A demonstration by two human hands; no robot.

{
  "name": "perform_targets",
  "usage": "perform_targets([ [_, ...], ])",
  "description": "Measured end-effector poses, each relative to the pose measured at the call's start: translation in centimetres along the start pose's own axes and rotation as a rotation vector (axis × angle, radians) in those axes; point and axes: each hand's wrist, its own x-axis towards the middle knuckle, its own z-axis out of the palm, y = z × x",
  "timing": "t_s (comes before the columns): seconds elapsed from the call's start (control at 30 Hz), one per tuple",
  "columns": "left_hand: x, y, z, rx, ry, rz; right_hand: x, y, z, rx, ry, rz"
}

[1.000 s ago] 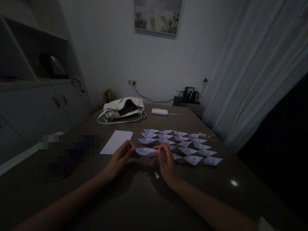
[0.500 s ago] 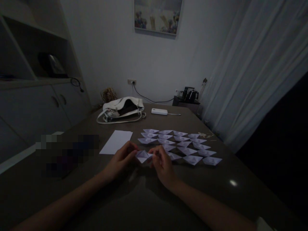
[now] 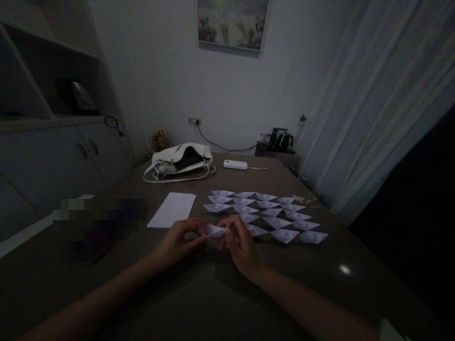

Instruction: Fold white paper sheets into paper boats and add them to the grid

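Observation:
Between my hands is a small white paper boat (image 3: pixel 214 230), pinched at both ends. My left hand (image 3: pixel 180 240) grips its left tip between thumb and fingers. At the other tip, my right hand (image 3: pixel 240 244) has its thumb and fingers closed on the paper. Several folded paper boats (image 3: pixel 276 222) stand in rows on the table to the right, the closest ones just behind my right hand. A stack of white paper sheets (image 3: pixel 173 209) lies beyond my left hand.
On the dark table (image 3: pixel 213 303), a white handbag (image 3: pixel 181 158) sits at the back left. A white power bank (image 3: pixel 235 165) with a short cable lies near the far edge. Something blurred out (image 3: pixel 103 229) is at the left. Black kettles (image 3: pixel 282 139) stand behind the table.
The paper boat has been drawn slightly lower and tilted between my hands. My left hand has shifted its hold on the left tip, its fingers turning downward. The other boats stay put.

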Motion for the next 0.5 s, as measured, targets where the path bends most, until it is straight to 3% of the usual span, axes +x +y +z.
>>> perform_targets([
  [0.17, 0.14, 0.48, 0.13, -0.149, 0.028, -0.136, 0.02, -0.29, 0.14, 0.067, 0.027, 0.008],
  [0.3, -0.02, 0.65, 0.22, -0.196, 0.049, -0.204, 0.33, -0.19, 0.15, -0.011, 0.016, 0.145],
  [0.4, -0.17, 0.49, 0.39, -0.186, 0.006, -0.229, 0.57, 0.04, 0.08, -0.099, -0.068, 0.226],
  [0.5, -0.19, 0.42, 0.60, -0.245, -0.072, -0.243, 0.69, 0.16, 0.02, -0.050, -0.105, 0.240],
])
